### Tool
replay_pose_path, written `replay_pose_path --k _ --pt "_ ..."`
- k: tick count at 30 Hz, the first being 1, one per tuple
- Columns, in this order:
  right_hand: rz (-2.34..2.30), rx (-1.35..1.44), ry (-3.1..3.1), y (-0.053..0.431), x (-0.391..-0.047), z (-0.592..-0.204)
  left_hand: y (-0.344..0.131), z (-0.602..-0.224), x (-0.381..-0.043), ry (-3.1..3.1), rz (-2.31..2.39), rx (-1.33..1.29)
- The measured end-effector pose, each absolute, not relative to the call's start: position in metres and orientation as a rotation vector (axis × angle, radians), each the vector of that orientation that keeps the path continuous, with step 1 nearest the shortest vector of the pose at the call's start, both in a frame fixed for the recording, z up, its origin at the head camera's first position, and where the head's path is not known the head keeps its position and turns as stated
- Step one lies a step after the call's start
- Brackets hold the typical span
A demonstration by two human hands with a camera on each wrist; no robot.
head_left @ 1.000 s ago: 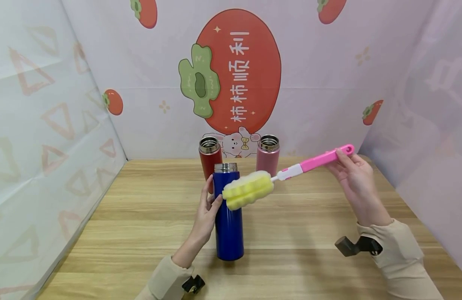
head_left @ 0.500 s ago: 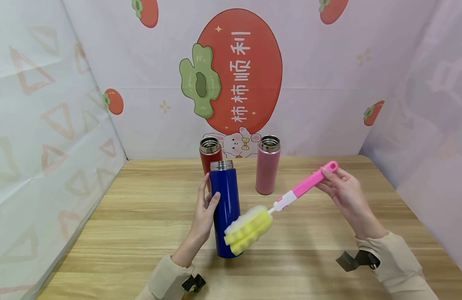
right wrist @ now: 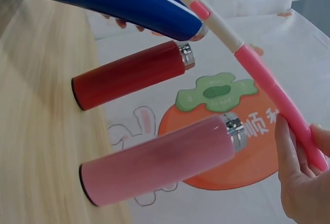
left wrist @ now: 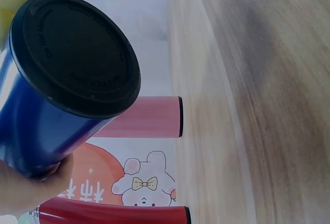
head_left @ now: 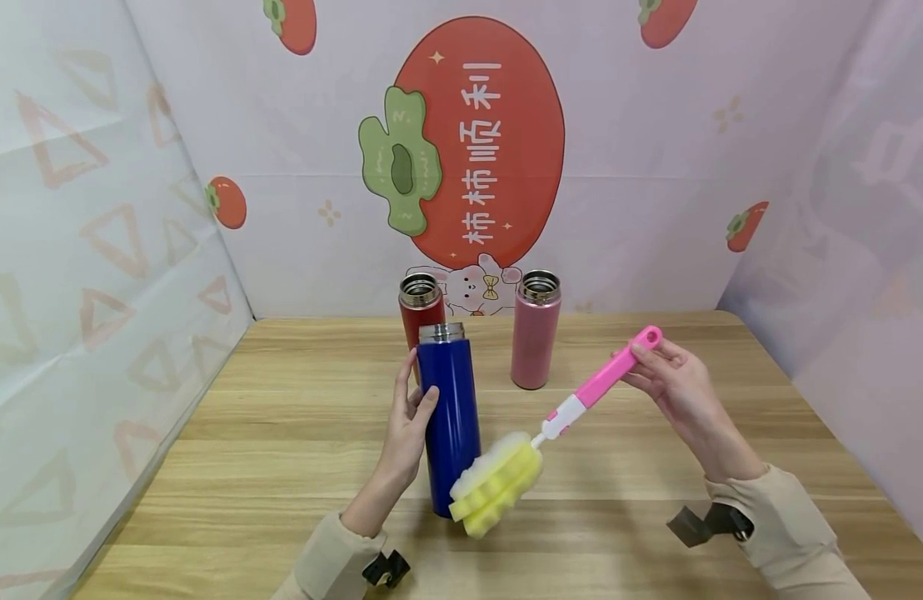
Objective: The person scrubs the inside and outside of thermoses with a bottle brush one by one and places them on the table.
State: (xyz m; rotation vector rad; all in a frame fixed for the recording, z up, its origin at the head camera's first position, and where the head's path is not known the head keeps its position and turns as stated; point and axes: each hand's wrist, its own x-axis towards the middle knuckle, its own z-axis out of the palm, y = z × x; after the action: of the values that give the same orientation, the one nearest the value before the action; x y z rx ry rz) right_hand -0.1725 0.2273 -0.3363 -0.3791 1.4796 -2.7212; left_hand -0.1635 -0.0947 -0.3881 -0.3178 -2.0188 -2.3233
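left hand clamped round blue bottle, likely steadying it mid-air | right hand pinching brush by its end, probably for reach | red bottle upright beyond left hand

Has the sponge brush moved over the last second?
Yes, downward in the head view. Against the standing pink bottle, the sponge brush overlapped the lower part before; now its yellow sponge shows lower than the bottle's base.

"Where's the head camera?"
"Above the worktop, looking forward and down."
"And the wrist pair?"
"Closer, turned sideways: the left faces the blue flask from below, the right looks past the sponge brush. Both share the red flask and pink flask."
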Motion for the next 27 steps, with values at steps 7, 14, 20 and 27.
replay_pose_path --k 7,14,20,27 --pt "-2.876 -0.236 1.360 0.227 -0.177 -0.320 -0.095 -0.390 -0.163 -2.015 -2.335 -0.321" --pt "-3.035 -0.231 1.211 0.229 -0.185 -0.305 -0.095 -0.392 -0.160 -2.049 -2.333 -0.320" --pt "-3.128 -0.180 1.192 0.229 -0.187 -0.295 -0.096 -0.392 -0.160 -2.049 -2.333 -0.347" --pt "-3.188 -0.145 1.216 0.226 -0.186 -0.290 -0.096 -0.393 -0.157 -2.063 -2.379 -0.338"
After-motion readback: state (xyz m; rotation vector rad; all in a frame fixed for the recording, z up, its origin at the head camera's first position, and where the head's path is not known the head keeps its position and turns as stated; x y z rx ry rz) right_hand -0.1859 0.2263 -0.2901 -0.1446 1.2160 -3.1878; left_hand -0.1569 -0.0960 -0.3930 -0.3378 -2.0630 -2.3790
